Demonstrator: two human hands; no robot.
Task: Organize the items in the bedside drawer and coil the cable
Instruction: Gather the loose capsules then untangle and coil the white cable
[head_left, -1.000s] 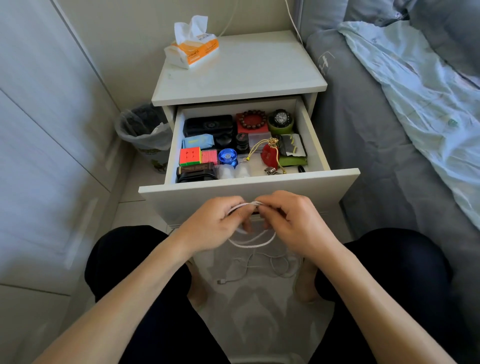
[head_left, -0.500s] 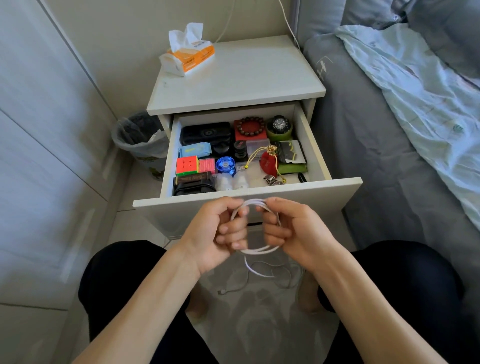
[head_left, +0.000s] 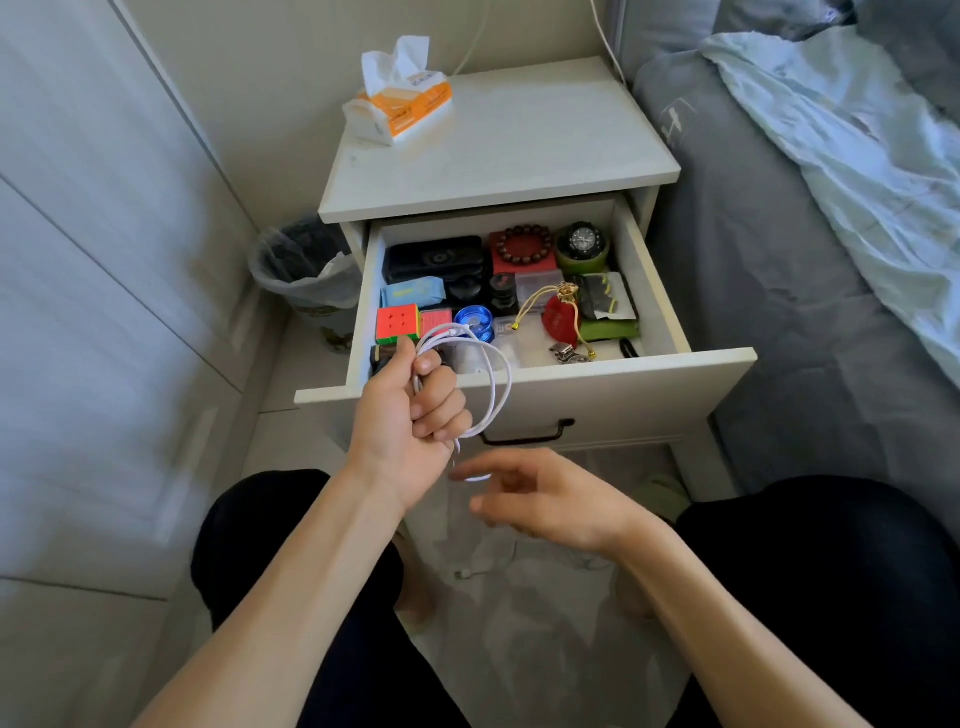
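My left hand (head_left: 415, 421) is raised in front of the open drawer (head_left: 623, 395) and grips a white cable (head_left: 493, 384) wound into a few loops. The cable's tail drops from my fist to the blurred fingertips of my right hand (head_left: 550, 504), lower down between my knees; whether those fingers pinch it is unclear. More cable and a plug (head_left: 462, 574) lie on the floor. In the drawer sit a colour cube (head_left: 397, 322), a blue yo-yo (head_left: 474, 319), a red pouch (head_left: 561, 319), a bead bracelet (head_left: 523, 244), a watch (head_left: 584, 241) and a black case (head_left: 434, 258).
A tissue pack (head_left: 402, 101) lies on the nightstand top (head_left: 519, 150). A lined waste bin (head_left: 306, 265) stands left of the nightstand against the wall. The grey bed (head_left: 779, 260) with a pale blue cover runs along the right. My knees frame the floor below.
My hands have parted. The left hand rose toward the drawer's left front with the loops bunched in its fist, and the right hand dropped lower along the cable's tail.
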